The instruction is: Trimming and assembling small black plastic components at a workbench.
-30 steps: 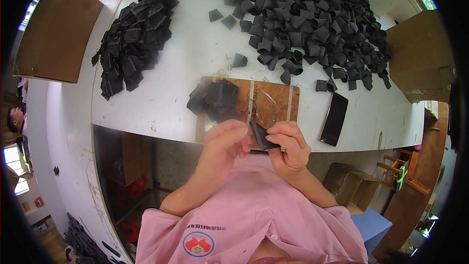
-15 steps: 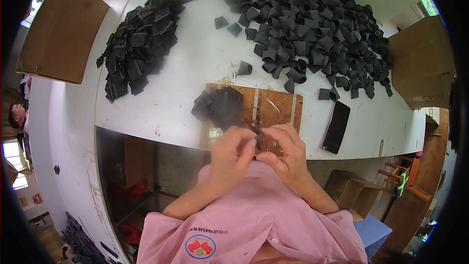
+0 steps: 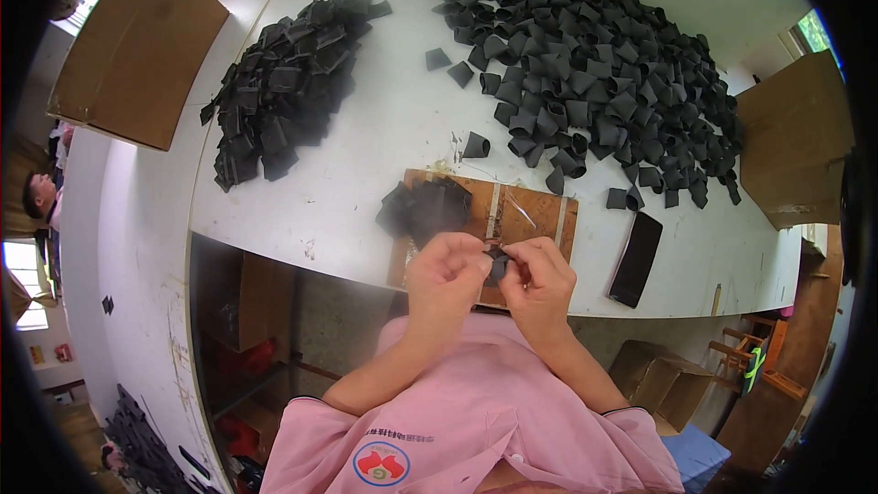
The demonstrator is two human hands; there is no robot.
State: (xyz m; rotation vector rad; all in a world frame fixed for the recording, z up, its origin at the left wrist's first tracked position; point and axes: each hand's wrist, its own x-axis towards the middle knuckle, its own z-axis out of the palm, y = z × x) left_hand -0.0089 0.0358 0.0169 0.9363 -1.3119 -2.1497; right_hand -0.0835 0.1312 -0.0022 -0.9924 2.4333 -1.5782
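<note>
Between the fingertips of both hands is a small dark grey piece [image 3: 497, 263], pinched above the front edge of a brown wooden board [image 3: 540, 220]. My left hand [image 3: 446, 276] grips it from the left with the fingers curled. From the other side, the thumb and fingers of my right hand [image 3: 538, 282] close on it. Part of the piece is hidden by the fingers. Just beyond my left hand, a small heap of flat black pieces [image 3: 428, 209] rests on the board's left part. One curved grey piece [image 3: 476, 145] stands apart behind the board.
A big pile of curved dark grey pieces [image 3: 585, 73] covers the back right of the white table [image 3: 366, 155]. Flat black pieces [image 3: 283, 82] are heaped back left. A black phone [image 3: 636, 259] lies right of the board. Cardboard boxes [image 3: 137, 46] flank both sides. A person [image 3: 41, 197] is far left.
The whole view has shifted slightly. My fingers have turned the small piece, and it now shows wider and more rounded between both hands.
</note>
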